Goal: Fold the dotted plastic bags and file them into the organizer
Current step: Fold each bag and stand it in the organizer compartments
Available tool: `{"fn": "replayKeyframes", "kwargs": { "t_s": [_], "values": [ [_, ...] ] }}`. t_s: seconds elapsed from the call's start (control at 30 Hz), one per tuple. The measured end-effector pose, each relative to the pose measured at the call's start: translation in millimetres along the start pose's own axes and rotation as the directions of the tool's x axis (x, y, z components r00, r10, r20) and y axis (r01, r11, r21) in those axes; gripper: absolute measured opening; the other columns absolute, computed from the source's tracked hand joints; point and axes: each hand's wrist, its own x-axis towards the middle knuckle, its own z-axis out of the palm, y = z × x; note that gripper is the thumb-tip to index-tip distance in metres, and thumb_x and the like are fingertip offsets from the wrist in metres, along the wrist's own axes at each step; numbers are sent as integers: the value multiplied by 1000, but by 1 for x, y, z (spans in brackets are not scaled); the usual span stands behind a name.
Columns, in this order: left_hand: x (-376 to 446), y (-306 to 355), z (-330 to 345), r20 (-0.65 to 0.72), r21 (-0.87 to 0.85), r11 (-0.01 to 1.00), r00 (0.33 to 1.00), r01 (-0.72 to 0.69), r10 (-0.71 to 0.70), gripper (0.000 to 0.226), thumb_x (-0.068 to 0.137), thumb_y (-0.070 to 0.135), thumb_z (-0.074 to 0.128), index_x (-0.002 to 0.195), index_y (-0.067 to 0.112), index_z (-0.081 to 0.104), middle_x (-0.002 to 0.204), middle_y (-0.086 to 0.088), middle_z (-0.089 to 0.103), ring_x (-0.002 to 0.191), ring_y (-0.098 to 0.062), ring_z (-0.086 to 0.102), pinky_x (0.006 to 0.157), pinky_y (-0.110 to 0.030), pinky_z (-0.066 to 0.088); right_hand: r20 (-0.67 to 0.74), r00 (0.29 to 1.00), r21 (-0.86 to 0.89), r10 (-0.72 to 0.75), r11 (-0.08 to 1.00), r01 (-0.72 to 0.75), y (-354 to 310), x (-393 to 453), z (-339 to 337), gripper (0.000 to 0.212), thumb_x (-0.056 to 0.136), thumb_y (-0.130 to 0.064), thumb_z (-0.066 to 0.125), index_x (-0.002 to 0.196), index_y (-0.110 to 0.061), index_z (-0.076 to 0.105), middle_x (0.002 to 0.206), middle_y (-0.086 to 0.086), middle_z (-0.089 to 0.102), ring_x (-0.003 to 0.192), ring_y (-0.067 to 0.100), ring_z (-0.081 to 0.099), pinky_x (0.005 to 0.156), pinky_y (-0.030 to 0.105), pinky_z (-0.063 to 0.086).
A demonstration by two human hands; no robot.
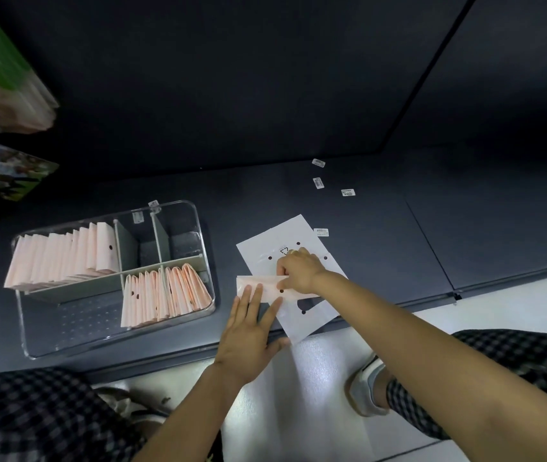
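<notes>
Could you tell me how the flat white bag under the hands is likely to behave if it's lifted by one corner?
The bag looks thin, so it would probably droop. It juts over the shelf edge, so a light push might slide it off. The left hand presses the folded strip flat, suggesting folds may spring open.

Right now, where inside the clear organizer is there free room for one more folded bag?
In the clear plastic organizer, the two back-right compartments and the near-left floor look bare. The back-left row of folded pink bags and the front-right rows look full.
</notes>
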Motion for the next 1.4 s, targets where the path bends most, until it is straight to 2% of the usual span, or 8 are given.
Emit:
{"fn": "replayKeyframes", "kwargs": {
  "t_s": [0.07,0.17,0.27,0.4,0.67,0.87,1.07,1.4],
  "values": [
    [-7,6,-10,-183,-167,986,983,-30,-1,58,93,46,49,144,23,35,156,-1,17,146,-25,8,120,-38,9,-14,1000,86,5,996,-3,0,-4,-1,15,87,-29,62,98,-18,61,110,5,58,108,26,46,83,34,36],
    [-18,17,-23,-403,-517,856,884,-4,-239,23,91,26,60,112,19,61,119,6,52,110,-13,50,92,-21,40,-33,998,443,57,896,-37,-3,-18,-7,12,90,-25,57,88,-18,48,90,-2,52,87,22,49,72,31,36],
    [-14,27,-40,-145,-907,405,817,115,-558,23,91,18,60,113,18,54,107,3,55,92,-7,56,77,-17,47,-56,996,743,76,669,-9,-12,-42,-14,14,93,-23,56,87,-17,45,88,-2,52,80,16,49,65,23,38],
    [-6,31,-67,95,-996,-50,809,80,-580,11,94,6,53,102,5,60,85,-7,67,74,-12,64,68,-20,55,-32,999,867,37,498,10,-32,-73,-11,9,93,-24,56,92,-19,49,84,-8,54,75,6,53,64,16,41],
    [-19,18,-102,99,-995,-61,870,79,-484,13,91,-1,56,84,0,66,68,-3,72,63,-9,69,57,-18,54,-17,999,979,35,203,10,-45,-109,-24,8,91,-17,60,98,-21,58,83,-3,65,70,4,65,58,13,49],
    [-28,17,-120,142,-988,0,913,154,-383,10,90,2,59,93,-3,67,86,-11,73,75,-14,71,65,-22,57,-91,993,980,69,183,77,-44,-125,-31,8,88,-5,62,81,-10,63,61,-7,67,50,1,60,46,12,45],
    [-34,11,-128,135,-990,-9,901,144,-412,12,87,0,62,98,-2,66,91,-14,72,76,-18,69,63,-22,57,-126,989,985,75,125,116,-47,-125,-31,10,87,-2,62,86,-11,66,71,1,71,67,13,70,57,20,53],
    [-44,10,-136,61,-998,-50,926,45,-373,35,90,-8,46,71,11,69,77,-9,70,70,-14,70,59,-22,54,-229,973,966,20,133,224,-50,-126,-27,33,87,9,53,71,-15,69,70,0,70,71,11,69,60,16,51]
  ]
}}
